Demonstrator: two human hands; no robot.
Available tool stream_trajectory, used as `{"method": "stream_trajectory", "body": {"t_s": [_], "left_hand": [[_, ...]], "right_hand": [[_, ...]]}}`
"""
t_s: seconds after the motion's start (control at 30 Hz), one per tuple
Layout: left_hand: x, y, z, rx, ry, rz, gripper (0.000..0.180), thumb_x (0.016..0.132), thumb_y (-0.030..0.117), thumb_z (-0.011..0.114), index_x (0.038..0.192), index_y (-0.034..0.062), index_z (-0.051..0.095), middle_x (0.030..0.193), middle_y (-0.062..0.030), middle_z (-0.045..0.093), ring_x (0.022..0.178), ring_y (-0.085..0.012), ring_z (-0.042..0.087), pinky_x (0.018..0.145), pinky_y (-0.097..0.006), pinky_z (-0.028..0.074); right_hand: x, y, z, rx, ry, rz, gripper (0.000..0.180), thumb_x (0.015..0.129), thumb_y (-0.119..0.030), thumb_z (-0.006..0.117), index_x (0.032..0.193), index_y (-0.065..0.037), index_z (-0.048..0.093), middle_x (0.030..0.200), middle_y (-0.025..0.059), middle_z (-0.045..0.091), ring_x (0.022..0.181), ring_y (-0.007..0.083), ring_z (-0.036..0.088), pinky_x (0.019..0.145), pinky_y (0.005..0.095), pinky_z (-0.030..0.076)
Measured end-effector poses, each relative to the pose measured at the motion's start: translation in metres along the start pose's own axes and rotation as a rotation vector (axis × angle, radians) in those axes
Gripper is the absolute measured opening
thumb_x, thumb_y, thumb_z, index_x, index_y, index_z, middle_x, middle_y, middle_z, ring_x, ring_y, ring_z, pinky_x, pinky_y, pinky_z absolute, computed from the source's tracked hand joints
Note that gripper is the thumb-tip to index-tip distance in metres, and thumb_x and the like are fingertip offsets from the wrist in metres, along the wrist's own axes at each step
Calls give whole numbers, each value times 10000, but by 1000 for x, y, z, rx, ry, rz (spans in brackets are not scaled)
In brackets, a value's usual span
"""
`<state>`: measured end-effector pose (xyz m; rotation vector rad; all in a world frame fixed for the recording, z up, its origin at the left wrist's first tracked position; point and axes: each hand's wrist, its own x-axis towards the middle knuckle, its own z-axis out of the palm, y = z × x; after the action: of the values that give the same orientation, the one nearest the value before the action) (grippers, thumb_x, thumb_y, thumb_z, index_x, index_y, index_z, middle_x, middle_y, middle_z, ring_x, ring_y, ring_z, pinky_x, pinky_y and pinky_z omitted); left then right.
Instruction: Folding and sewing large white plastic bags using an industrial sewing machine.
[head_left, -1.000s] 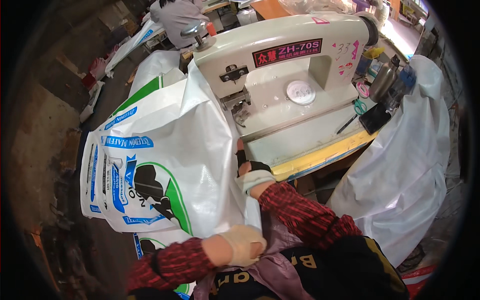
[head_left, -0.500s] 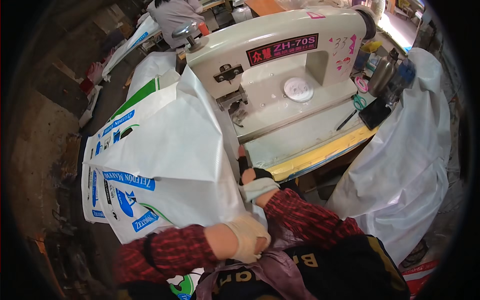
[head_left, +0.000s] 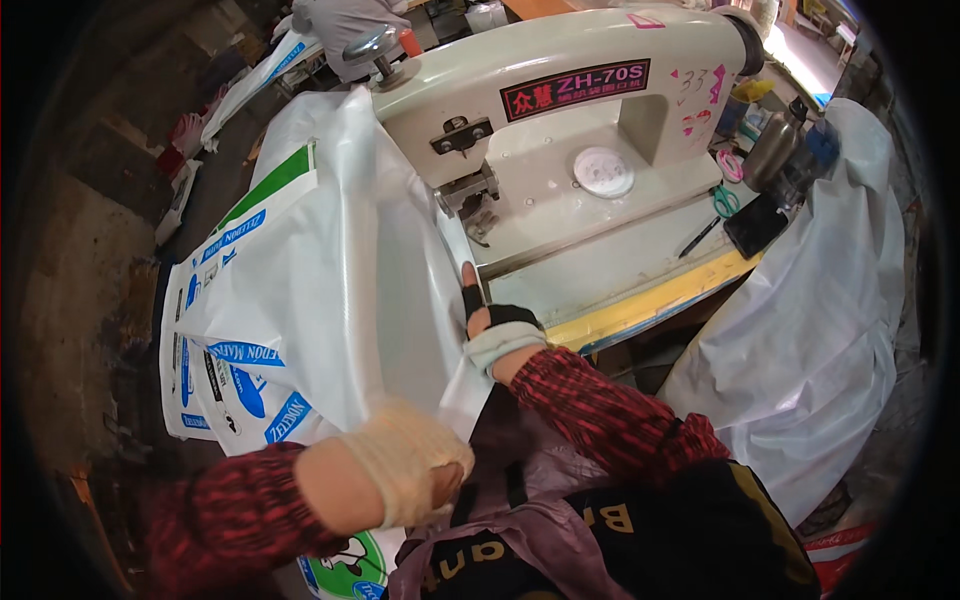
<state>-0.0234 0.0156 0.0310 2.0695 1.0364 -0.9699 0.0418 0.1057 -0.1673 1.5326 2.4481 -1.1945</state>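
A large white woven sack (head_left: 400, 290) with blue and green print drapes over the left end of a cream sewing machine (head_left: 570, 60). My right hand (head_left: 490, 318), in a black fingerless glove with a pale wrist band, grips the sack's right edge just below the machine's needle area (head_left: 470, 195). Its forefinger points up along that edge; the other fingers are partly hidden. Nearer my body, my left hand (head_left: 415, 465), in a beige glove, is curled at the sack's lower edge. Motion blurs it, and its fingertips are turned out of sight.
Another white sack (head_left: 800, 330) hangs at the right. Along the machine bed lie a black pen (head_left: 699, 238), green scissors (head_left: 725, 201) and a dark phone (head_left: 757, 226). A metal bottle (head_left: 775, 148) stands behind. A round white disc (head_left: 603, 172) rests on the bed. A person (head_left: 350, 30) sits far left.
My left hand has swung left with the sack's lower edge. The right hand has shifted slightly up and left. The sack's raised fold beside the machine has slid left and flattened.
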Motion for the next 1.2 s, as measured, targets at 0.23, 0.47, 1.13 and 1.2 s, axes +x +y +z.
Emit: {"method": "stream_trajectory", "body": {"t_s": [0.23, 0.47, 1.13, 1.2], "left_hand": [[-13, -47, 57, 30, 561, -317, 255, 658, 321, 643, 570, 88, 588, 554, -123, 552, 568, -336, 556, 556, -418, 436], [-44, -19, 42, 161, 504, -160, 241, 651, 280, 622, 520, 109, 517, 534, -96, 517, 533, -315, 509, 624, -383, 406], [93, 42, 110, -189, 247, 141, 119, 681, 119, 541, 695, 42, 630, 687, -146, 615, 680, -337, 609, 587, -420, 482], [109, 43, 127, -201, 366, 155, 128, 704, 113, 532, 738, 31, 624, 724, -152, 618, 694, -333, 609, 586, -412, 482]], "right_hand": [[-7, -4, -6, -117, -3, -151, 657, 816, -190, 435, 1389, -142, 119, 790, 221, 603, 692, 353, 601, 607, 434, 475], [0, 5, -23, 24, -9, -66, 703, 782, -241, 487, 1387, -168, 137, 776, 235, 580, 706, 377, 568, 615, 427, 450], [15, 6, 31, -31, 124, -44, 506, 789, -306, 470, 1212, -43, 378, 881, 224, 602, 792, 370, 598, 672, 442, 473], [-21, -18, -5, 0, 70, -237, 461, 761, -331, 504, 1101, -20, 479, 883, 208, 611, 804, 357, 606, 699, 414, 479]]}}
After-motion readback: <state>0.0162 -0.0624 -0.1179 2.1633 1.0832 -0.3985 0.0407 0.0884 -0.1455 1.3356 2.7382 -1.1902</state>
